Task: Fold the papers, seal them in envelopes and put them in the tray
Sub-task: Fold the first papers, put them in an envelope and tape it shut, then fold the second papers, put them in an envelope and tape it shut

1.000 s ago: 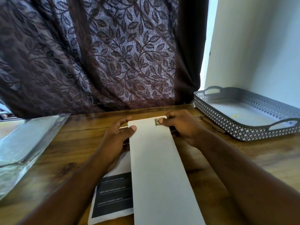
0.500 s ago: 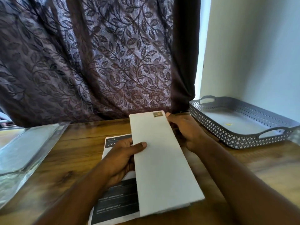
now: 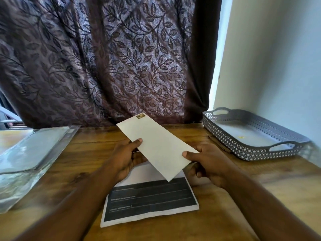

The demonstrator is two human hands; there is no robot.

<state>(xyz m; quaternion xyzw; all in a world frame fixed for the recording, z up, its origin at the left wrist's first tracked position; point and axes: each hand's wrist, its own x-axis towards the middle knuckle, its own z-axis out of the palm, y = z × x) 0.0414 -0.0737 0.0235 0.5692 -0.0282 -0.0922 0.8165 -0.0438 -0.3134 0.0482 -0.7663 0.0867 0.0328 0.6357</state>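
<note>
Matt white paper envelope (image 3: 156, 145), grained wooden table (image 3: 260, 197), perforated grey plastic tray (image 3: 243, 146), glossy clear plastic sleeve (image 3: 31, 153)

Fig.: head view, daylight, moderately bright. Main source is the bright gap btwn curtain (image 3: 104, 66) and wall (image 3: 269, 58), upper right; wall washed pale. Curtain shows sheen at centre, dark folds twd its edges. Glare on clear plastic sheet (image 3: 26, 153), left. Envelope (image 3: 156, 145) casts soft shadow on printed paper (image 3: 151, 197). Wide-angle bowing at edges; lower corners smeared w/ blur, centre fairly sharp.
</note>
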